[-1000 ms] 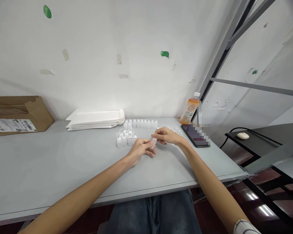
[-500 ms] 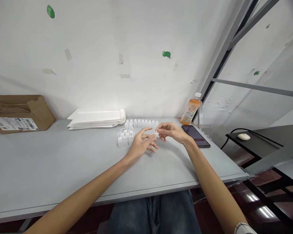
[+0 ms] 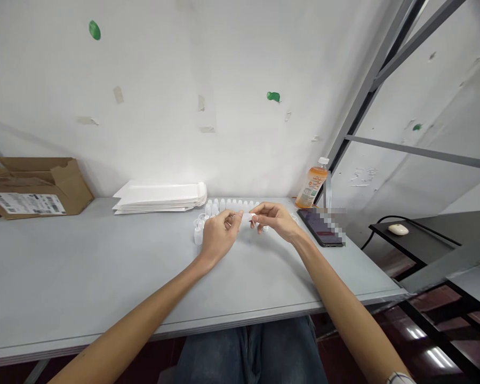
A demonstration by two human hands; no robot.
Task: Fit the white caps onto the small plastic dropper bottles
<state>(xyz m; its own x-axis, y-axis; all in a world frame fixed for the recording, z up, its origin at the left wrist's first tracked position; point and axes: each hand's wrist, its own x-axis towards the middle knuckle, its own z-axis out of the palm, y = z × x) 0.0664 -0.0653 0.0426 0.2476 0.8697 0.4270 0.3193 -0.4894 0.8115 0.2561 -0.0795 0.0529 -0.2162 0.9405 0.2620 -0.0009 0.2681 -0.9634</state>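
Observation:
Between my two hands, just above the table, is a small translucent white plastic bottle (image 3: 246,217), lying sideways. My left hand (image 3: 219,232) is closed, with thumb and fingertips on its left end. My right hand (image 3: 279,221) pinches its right end; the fingers cover that end, so its cap cannot be made out. Behind the hands stands a row of small white dropper bottles (image 3: 229,204). More small capped bottles (image 3: 198,234) stand to the left, partly hidden by my left hand.
On the grey table (image 3: 104,277), a stack of white trays or envelopes (image 3: 160,196) lies against the wall. An opened cardboard box (image 3: 36,186) sits far left. To the right are an orange drink bottle (image 3: 312,184) and a dark phone (image 3: 318,228). A white mouse (image 3: 398,229) rests on a side shelf.
My left hand has turned and closed, its spread fingers now gripping the small bottle's left end. My right hand stays close by with its pinch. The camera view has shifted slightly.

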